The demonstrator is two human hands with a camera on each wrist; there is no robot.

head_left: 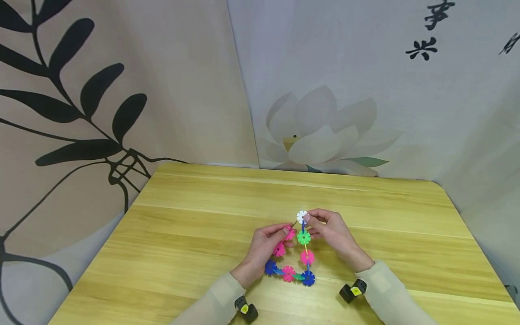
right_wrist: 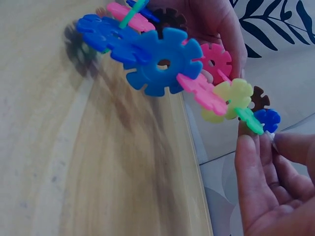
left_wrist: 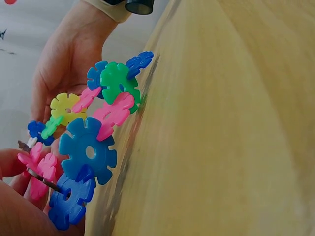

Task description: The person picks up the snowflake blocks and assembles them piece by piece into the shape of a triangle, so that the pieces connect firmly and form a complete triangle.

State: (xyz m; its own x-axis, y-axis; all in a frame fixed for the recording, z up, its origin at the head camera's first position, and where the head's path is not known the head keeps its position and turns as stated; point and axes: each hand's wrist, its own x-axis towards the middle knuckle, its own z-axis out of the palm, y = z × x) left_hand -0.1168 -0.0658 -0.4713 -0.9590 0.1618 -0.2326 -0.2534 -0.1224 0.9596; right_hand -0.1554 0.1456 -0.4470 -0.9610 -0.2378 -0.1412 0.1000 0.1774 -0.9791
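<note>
Linked notched plastic discs form a loop held above the table between both hands. My left hand (head_left: 259,247) pinches a pink disc (head_left: 290,233) on the loop's left side. At the top, my right hand (head_left: 336,232) holds a white disc (head_left: 301,216) between thumb and fingers. A brown disc (right_wrist: 259,98) sits edge-on between those two in the head view. Below the white one hang a green disc (head_left: 304,237) and another pink disc. Dark blue discs (head_left: 308,278) mark the lower corners. A yellow disc (right_wrist: 236,93) shows broadside in the right wrist view.
A wooden table (head_left: 170,253) lies under the hands, its back edge close to a printed wall cloth (head_left: 195,90). Small black wrist cameras (head_left: 352,291) are strapped at both sleeves.
</note>
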